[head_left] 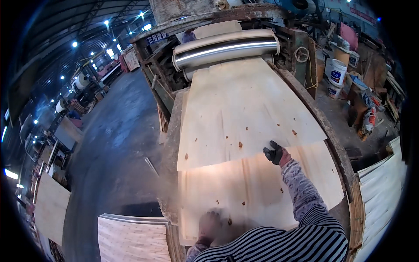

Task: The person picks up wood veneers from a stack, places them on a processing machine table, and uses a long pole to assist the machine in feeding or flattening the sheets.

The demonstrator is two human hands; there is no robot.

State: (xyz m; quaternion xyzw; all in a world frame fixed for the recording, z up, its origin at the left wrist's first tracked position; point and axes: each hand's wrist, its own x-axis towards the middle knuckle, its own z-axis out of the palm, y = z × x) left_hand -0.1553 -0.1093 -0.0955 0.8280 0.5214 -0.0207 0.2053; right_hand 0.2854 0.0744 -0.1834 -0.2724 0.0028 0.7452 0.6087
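A pale wood veneer sheet with several brown knots runs up to a shiny metal roller at the far end. Its near edge overlaps a second veneer sheet in front of me. My right hand, in a dark glove, is at that overlapping edge, thumb apart from the fingers, with nothing visibly held. Whether it touches the wood I cannot tell. Low over the near sheet, at its left front part, is my left hand. A blur smears its fingers, so their pose is unclear.
Stacked veneer sheets lie at the lower left, and another pale stack stands at the right. White buckets sit on the floor beyond the machine's right side. A rusty side rail borders the sheets.
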